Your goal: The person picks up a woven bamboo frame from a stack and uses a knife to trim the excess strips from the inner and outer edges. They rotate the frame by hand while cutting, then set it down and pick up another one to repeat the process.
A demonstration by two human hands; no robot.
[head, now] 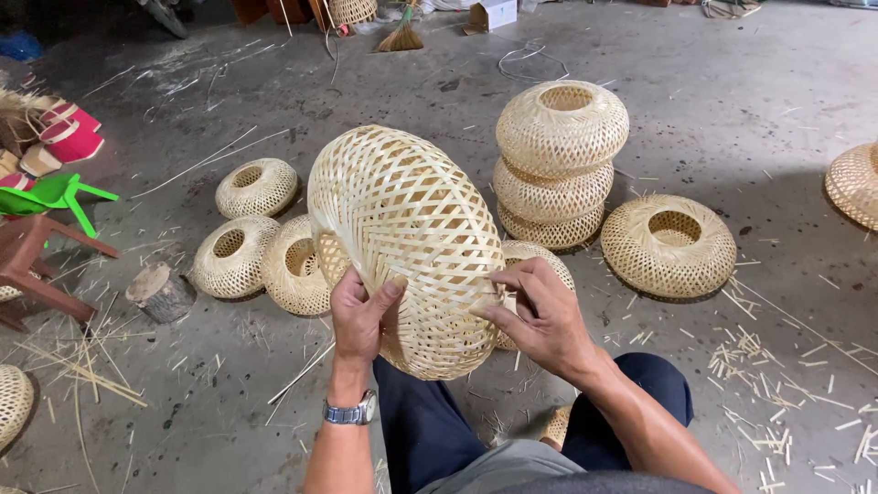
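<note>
- The left hand [358, 316] holds a big round woven basket [402, 242] up in the air, over the person's knees. Its grip is closed on the basket's lower edge, with the thumb pressed on the weave.
- The right hand [540, 316] touches the basket's right side. Its fingertips [485, 311] pinch at the strips there, so its grip is grasping the basket too.
- The basket is tilted on its side, with its round back facing us.
- A silver watch [352, 412] sits on the left wrist.
- On the grey floor [732, 91] behind the basket stands a stack of three baskets [558, 165].
- One more basket with a hole on top [669, 245] lies to the right of the stack.
- Three small baskets [256, 238] lie on the floor to the left, close together.
- A short wood stump [160, 293] stands near them.
- Thin cut sticks [777, 384] are scattered over the floor on the right.
- A green stool [55, 197] and a brown stool [37, 265] are at the far left.
</note>
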